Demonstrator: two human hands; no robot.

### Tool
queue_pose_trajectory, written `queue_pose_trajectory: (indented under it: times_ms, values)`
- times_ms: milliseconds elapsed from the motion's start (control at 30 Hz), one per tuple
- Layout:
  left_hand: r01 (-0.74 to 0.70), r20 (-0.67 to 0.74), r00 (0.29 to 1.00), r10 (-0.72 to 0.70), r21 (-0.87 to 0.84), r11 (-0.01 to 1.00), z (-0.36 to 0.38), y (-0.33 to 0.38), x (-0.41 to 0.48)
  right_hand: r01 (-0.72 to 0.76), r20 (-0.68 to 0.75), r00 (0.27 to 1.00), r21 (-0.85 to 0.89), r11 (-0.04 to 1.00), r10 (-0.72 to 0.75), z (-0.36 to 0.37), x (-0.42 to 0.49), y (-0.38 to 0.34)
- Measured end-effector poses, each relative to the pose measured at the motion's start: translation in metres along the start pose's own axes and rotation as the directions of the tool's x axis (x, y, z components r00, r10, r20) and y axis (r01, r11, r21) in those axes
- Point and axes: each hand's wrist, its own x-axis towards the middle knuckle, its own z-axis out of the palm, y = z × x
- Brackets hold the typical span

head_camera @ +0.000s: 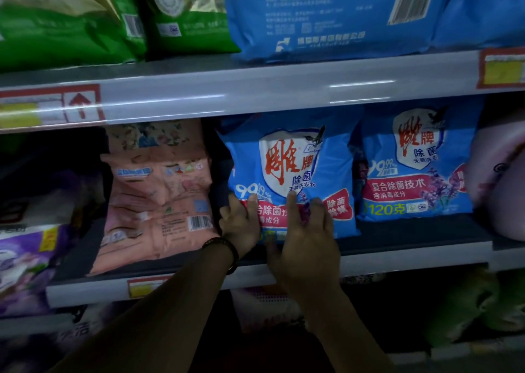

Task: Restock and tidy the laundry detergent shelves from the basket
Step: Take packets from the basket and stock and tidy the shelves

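Nearest the camera, the left forearm [159,310] and right forearm [349,324] reach from the bottom of the view to the middle shelf [412,236]. The right hand [308,245] lies flat against the lower front of a blue detergent bag [289,162], with its fingers straight and spread, pressing rather than holding. The left hand [240,225], with a dark bead bracelet [224,249] at the wrist, has the bag's lower left edge. Its thumb seems to lie on the front and its fingers to wrap round the side, though the dim light leaves that uncertain.

The bag stands upright near the shelf's front lip with its label outward. A second blue bag [414,168] of the same brand stands just beside it on the right. To its left, across a dark gap, a pink bag [159,196] leans back with its barcode side showing. The basket is not in view.

The step in hand looks like seating and squaring this bag in its row. The next move likely calls for a gentle push back and a slight turn, so that its face lines up with its neighbour. The hands would then have to let go without tipping the soft pack. The pink bag probably needs turning and standing up after that.
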Motion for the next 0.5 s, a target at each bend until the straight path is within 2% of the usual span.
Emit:
queue_pose_trajectory:
  times_ms: [100, 200, 267, 300, 367, 400, 433, 500]
  values:
    - [0.012, 0.024, 1.000, -0.013, 0.020, 1.000, -0.005, 0.008, -0.005, 0.010, 0.110, 0.994, -0.083, 0.996, -0.001, -0.012, 0.011, -0.001]
    - [-0.022, 0.110, 0.994, 0.013, 0.082, 0.996, -0.024, 0.015, -0.011, -0.007, 0.232, 0.972, -0.087, 0.996, 0.027, -0.022, 0.018, -0.001]
    - [-0.211, 0.160, 0.970, 0.182, 0.185, 0.960, -0.045, 0.008, -0.014, -0.041, 0.300, 0.952, -0.052, 0.998, 0.055, -0.031, 0.022, 0.000]
    - [-0.332, 0.170, 0.940, 0.297, 0.249, 0.910, -0.058, 0.002, -0.018, -0.069, 0.332, 0.940, -0.028, 0.997, 0.074, -0.035, 0.025, 0.002]
    - [-0.472, 0.143, 0.879, 0.455, 0.399, 0.786, -0.089, -0.018, -0.026, -0.104, 0.382, 0.919, -0.001, 0.995, 0.096, -0.041, 0.027, 0.002]
    - [-0.477, 0.097, 0.865, 0.493, 0.467, 0.745, -0.106, -0.029, -0.028, -0.118, 0.386, 0.916, -0.002, 0.993, 0.109, -0.040, 0.026, 0.000]
    - [-0.461, 0.043, 0.856, 0.515, 0.515, 0.723, -0.125, -0.039, -0.031, -0.138, 0.369, 0.920, -0.018, 0.990, 0.135, -0.039, 0.024, -0.005]
    - [-0.359, -0.074, 0.876, 0.477, 0.561, 0.746, -0.161, -0.058, -0.035, -0.178, 0.265, 0.946, -0.067, 0.982, 0.189, -0.032, 0.011, -0.022]
